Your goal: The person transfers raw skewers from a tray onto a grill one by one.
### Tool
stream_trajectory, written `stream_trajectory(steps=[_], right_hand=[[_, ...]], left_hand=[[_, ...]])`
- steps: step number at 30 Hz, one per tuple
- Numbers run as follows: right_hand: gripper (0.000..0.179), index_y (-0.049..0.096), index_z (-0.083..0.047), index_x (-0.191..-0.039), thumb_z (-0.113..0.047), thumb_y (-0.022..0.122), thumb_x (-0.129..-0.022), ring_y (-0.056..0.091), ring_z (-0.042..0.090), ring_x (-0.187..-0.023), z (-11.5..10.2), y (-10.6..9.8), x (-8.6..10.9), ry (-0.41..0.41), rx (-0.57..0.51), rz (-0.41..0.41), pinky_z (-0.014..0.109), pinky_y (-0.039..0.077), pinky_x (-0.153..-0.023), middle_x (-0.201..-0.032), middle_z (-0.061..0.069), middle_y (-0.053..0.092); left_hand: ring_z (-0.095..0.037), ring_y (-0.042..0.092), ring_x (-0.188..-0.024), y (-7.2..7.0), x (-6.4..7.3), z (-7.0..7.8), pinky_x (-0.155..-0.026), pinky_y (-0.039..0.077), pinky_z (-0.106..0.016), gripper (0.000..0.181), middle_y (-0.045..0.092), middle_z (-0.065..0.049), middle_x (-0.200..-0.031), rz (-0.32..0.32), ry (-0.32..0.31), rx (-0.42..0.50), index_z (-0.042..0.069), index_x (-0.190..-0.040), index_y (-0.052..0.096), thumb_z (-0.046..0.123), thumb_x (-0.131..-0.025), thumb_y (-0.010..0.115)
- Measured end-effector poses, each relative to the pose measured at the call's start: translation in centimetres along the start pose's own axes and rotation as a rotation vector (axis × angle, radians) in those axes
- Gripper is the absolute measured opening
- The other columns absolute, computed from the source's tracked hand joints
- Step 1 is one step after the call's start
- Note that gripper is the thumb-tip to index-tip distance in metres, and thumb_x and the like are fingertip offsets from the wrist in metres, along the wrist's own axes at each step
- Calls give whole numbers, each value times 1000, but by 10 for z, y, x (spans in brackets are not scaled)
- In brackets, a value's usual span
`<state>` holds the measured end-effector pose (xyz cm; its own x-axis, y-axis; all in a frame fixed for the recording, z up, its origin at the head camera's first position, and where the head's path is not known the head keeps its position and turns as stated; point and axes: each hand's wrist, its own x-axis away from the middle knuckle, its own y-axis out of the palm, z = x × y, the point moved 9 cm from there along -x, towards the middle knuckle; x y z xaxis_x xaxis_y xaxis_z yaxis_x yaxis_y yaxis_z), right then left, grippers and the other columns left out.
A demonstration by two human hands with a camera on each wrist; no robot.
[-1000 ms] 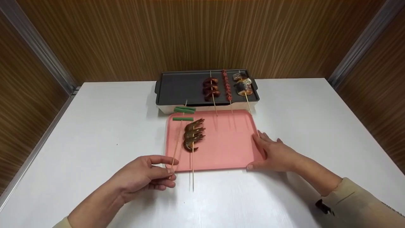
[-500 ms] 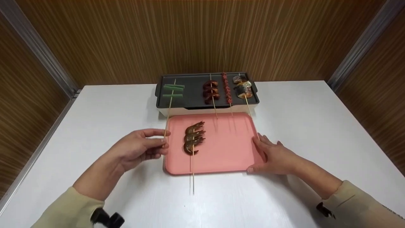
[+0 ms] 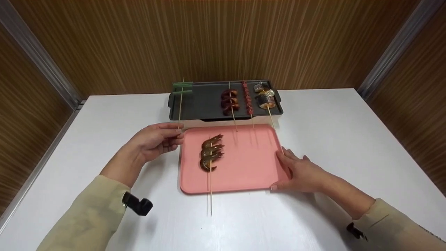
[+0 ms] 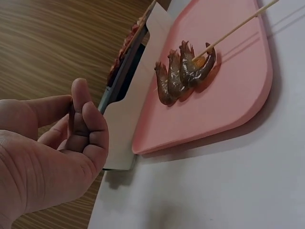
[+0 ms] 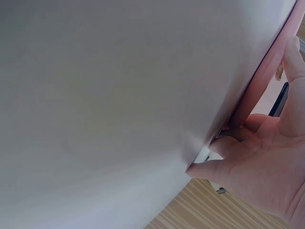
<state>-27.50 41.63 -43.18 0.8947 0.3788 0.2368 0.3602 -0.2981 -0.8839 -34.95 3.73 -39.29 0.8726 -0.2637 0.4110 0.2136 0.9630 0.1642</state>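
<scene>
My left hand (image 3: 156, 141) pinches the bare stick of a green vegetable skewer (image 3: 182, 92) between thumb and fingers. Its green pieces overlap the far left end of the dark griddle (image 3: 205, 101) in the head view. In the left wrist view the curled left fingers (image 4: 90, 129) hide most of the stick. My right hand (image 3: 303, 174) rests at the near right corner of the pink tray (image 3: 251, 167), fingers along the side and thumb at the front edge. On the tray's left part lies a shrimp skewer (image 3: 210, 153), its stick jutting over the front edge.
Three skewers lie on the griddle's right half: dark brown pieces (image 3: 230, 101), small red pieces (image 3: 247, 97) and fish chunks (image 3: 266, 99). Their sticks reach past the griddle's front toward the tray. Wood-patterned panels (image 3: 209, 42) enclose the white table (image 3: 122, 108) behind and at the sides.
My left hand has carried the green vegetable skewer forward and left, from over the tray to the griddle's left end. The right hand has stayed at the tray's corner.
</scene>
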Motion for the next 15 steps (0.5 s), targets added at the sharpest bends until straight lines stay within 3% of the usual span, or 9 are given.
stream_trajectory(steps=[7,15], right_hand=[[128,25,3,-166,-77,76,-80,19,46,-159,-1,-1,0,-11,11,11,75,16,-121,-174,22,17],[128,26,5,-165,-78,76,-81,20,47,-158,-3,-1,1,-24,19,18,76,17,-120,-173,24,17]], left_hand=[[-9,74,-76,-3,-22,-5,-75,58,-23,49,75,-2,-89,3,-2,37,-4,-156,44,7,-110,54],[-9,73,-73,-5,-30,-8,-74,59,-24,43,75,-2,-86,10,-1,48,-4,-152,47,7,-111,53]])
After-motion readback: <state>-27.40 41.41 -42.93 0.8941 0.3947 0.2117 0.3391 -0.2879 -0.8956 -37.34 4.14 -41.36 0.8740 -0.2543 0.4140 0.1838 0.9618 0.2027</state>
